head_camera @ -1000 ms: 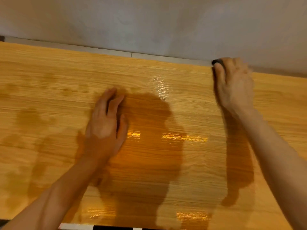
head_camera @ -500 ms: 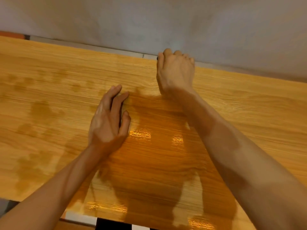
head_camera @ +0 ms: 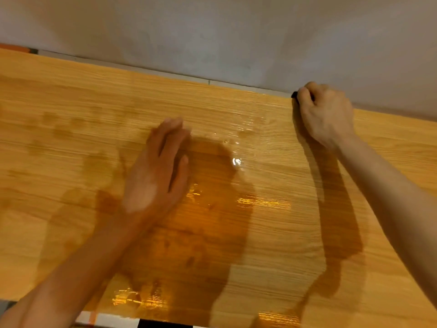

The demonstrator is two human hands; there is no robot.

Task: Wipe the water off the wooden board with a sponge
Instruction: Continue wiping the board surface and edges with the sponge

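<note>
At the far edge of the wooden board point(head_camera: 71, 95), beside the grey wall point(head_camera: 212, 31), the right hand point(head_camera: 327, 114) is curling its fingers around a dark sponge point(head_camera: 294, 94), which is peeking out only at the fingertips. Nearer the middle, the left hand point(head_camera: 158, 171) is lying flat, fingers straight, on the board, with glistening water point(head_camera: 236, 159) just to its right.

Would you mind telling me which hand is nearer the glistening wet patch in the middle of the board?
Left. The left hand lies flat right beside the glistening wet patch, while the right hand is off at the light wooden board's far edge, gripping a dark sponge.
</note>
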